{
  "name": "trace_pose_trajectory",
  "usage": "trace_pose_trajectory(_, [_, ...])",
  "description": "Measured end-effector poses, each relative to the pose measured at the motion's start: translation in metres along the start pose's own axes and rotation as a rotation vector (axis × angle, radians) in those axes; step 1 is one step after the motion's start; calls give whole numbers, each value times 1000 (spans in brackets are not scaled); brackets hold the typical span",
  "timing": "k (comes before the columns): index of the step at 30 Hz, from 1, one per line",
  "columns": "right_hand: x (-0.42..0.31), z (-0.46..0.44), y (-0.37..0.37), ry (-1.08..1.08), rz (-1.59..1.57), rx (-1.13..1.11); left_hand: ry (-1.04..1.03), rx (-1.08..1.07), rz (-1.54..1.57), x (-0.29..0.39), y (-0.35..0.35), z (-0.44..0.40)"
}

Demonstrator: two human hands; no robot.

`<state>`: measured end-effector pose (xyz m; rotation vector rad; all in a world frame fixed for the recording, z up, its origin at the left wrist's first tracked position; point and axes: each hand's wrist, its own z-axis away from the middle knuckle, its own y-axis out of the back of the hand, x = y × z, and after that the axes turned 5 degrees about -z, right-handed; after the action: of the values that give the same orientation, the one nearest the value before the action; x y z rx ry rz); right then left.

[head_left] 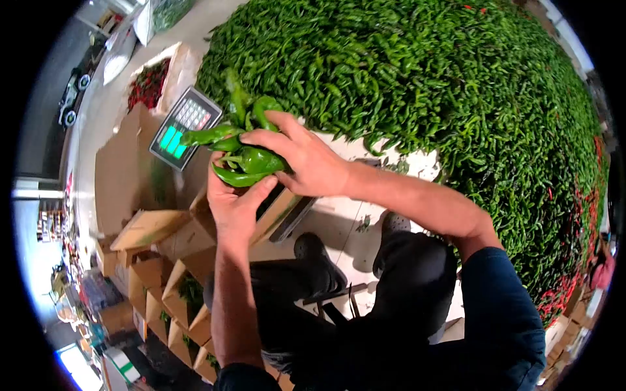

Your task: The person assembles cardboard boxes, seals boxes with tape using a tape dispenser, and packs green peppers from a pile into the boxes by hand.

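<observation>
Several large green chili peppers (254, 161) are bunched between my two hands, above an open cardboard box (279, 212). My left hand (231, 203) cups the bunch from below and the near side, with its thumb against the lowest pepper. From the right, my right hand (310, 159) closes over the bunch, its fingers on top and its thumb underneath. Some peppers stick out past my fingers on the far side. Just beyond them stands a scale's display and keypad (186, 127), its screen lit green. My hands hide much of the box's inside.
A huge heap of green peppers (404, 72) covers the far and right side, with red ones along its right edge. Cardboard boxes (176, 287), some holding green peppers, stand at lower left. Dark red peppers (149, 85) fill a container at upper left. My shoes (313, 251) rest on the tiles.
</observation>
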<state>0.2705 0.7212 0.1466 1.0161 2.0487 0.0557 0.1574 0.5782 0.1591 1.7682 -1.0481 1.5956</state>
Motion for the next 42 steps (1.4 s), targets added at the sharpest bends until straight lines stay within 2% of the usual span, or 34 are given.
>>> trace_pose_trajectory(1, [12,3,-12,-8,-29,-125,70,46,-114,-3,19,9])
trace_pose_trajectory(2, [24,6,-23,46,103,-236,140,76,-222,-7,35,18])
trace_pose_trajectory(3, [36,12,-37,2,133,-363,264,81,-334,-14,50,25])
trace_pose_trajectory(4, [42,13,-43,-46,165,-487,354,30,-527,-13,58,29])
trace_pose_trajectory(5, [49,18,-44,-155,160,-664,443,-60,-592,-23,75,32])
trace_pose_trajectory(6, [64,26,-56,-152,221,-725,529,-162,-656,-36,91,33])
trace_pose_trajectory(7, [49,13,-46,-341,226,-835,506,-220,-859,-41,95,33])
trace_pose_trajectory(8, [67,28,-60,-150,224,-593,463,-296,-1055,-46,94,30])
trace_pose_trajectory(10, [54,21,-56,-224,343,-655,438,-346,-1095,-52,93,24])
trace_pose_trajectory(12, [49,36,-52,9,495,-340,716,-206,-1050,-30,60,12])
trace_pose_trajectory(14, [63,58,-34,-46,342,-164,476,-289,-1040,-51,101,14])
trace_pose_trajectory(16, [77,95,3,-236,222,82,455,-218,-986,-41,84,11])
trace_pose_trajectory(17, [87,122,16,-519,199,133,444,-177,-958,-32,74,9])
trace_pose_trajectory(18, [112,158,23,-644,198,330,399,-217,-1008,-27,65,10])
trace_pose_trajectory(20, [137,227,56,-1075,179,436,302,-295,-1105,-20,47,11])
trace_pose_trajectory(21, [166,278,64,-1308,117,492,352,-262,-1026,-19,36,12])
trace_pose_trajectory(22, [169,311,78,-1544,-208,732,292,-343,-1064,-19,28,13])
trace_pose_trajectory(24, [190,369,102,-1634,-130,963,158,-502,-1134,-21,16,11])
trace_pose_trajectory(25, [200,389,118,-1597,-213,1101,91,-610,-1056,-24,13,10])
trace_pose_trajectory(26, [210,395,135,-1605,-221,1261,147,-608,-1022,-27,6,10])
trace_pose_trajectory(28, [244,407,166,-1504,-129,1387,255,-602,-954,-30,-9,12])
trace_pose_trajectory(29, [258,409,179,-1454,-8,1369,355,-602,-801,-42,15,18])
trace_pose_trajectory(30, [271,408,191,-1450,-33,1392,348,-615,-833,-47,15,17])
trace_pose_trajectory(32, [296,409,210,-1434,-418,1585,312,-659,-923,-52,-6,13])
trace_pose_trajectory(33, [305,407,213,-1318,-551,1719,312,-673,-941,-54,-12,13])
trace_pose_trajectory(36, [308,409,214,-1166,-699,1895,326,-694,-968,-57,-22,11])
trace_pose_trajectory(37, [301,410,214,-1187,-754,1883,327,-703,-976,-58,-24,10])
trace_pose_trajectory(40, [250,414,210,-1472,-70,1613,312,-729,-1002,-55,-31,9])
trace_pose_trajectory(42, [209,443,207,-1470,676,1078,296,-758,-1015,-51,-43,11])
